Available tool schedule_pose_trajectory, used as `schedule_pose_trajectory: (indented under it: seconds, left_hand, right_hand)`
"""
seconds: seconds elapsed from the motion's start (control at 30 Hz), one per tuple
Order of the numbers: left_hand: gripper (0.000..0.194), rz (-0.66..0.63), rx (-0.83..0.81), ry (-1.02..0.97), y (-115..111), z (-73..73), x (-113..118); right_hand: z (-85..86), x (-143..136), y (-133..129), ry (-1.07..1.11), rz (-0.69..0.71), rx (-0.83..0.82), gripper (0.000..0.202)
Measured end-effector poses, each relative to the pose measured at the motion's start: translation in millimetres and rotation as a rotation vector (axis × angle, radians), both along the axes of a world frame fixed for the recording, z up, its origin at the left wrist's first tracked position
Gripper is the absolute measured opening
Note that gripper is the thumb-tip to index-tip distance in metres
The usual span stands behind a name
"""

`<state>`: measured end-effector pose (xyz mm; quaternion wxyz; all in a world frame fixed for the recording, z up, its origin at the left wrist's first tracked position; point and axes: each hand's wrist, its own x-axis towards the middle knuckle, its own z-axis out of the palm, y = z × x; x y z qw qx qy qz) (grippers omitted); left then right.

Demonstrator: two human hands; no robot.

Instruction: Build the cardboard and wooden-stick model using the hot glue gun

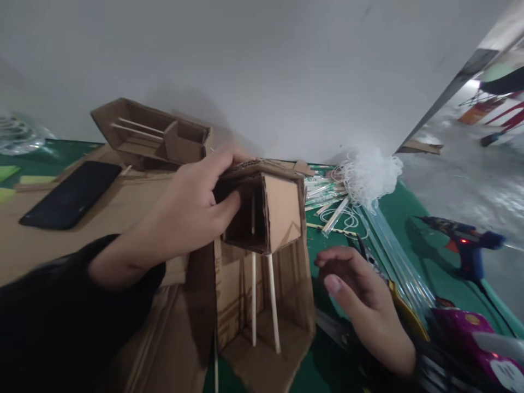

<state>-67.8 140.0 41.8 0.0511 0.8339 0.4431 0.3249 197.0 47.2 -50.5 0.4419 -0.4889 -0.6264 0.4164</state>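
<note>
My left hand (192, 202) grips the upper left wall of a cardboard box structure (241, 284), its thumb inside and its fingers behind the edge. Within the structure sits a smaller cardboard compartment (283, 215) with a dark opening. Two white sticks (273, 303) run from this compartment towards the far end of the structure nearest me. To the right of the structure, apart from it, hovers my right hand (358, 295), fingers loosely curled and thumb apart, nothing visible between them. Scissors (333, 330) lie partly hidden below it.
A second cardboard structure (143, 134) leans by the wall. A black phone (76, 194) lies on flat cardboard (143, 202) at left. On the right are white string (368, 174), clear sticks (403, 262), yellow-handled pliers (405, 311) and a blue glue gun (466, 245) with its light on.
</note>
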Motion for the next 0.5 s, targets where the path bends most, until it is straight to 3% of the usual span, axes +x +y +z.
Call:
schedule_pose_trajectory:
  seconds: [0.13,0.23,0.5]
  left_hand:
    - [0.031,-0.082,-0.05,-0.096,1.1,-10.4,6.3]
    - [0.03,-0.091,-0.042,-0.151,-1.5,-18.5,13.2]
    - [0.03,-0.086,-0.062,-0.205,-2.0,-29.8,16.2]
  right_hand:
    - [2.9,-3.3,-0.9,-0.01,0.202,-0.124,0.041]
    - [6.7,-6.9,-1.3,-0.011,0.293,-0.152,0.045]
    - [6.7,-6.2,-0.7,-0.159,0.276,-0.086,0.039]
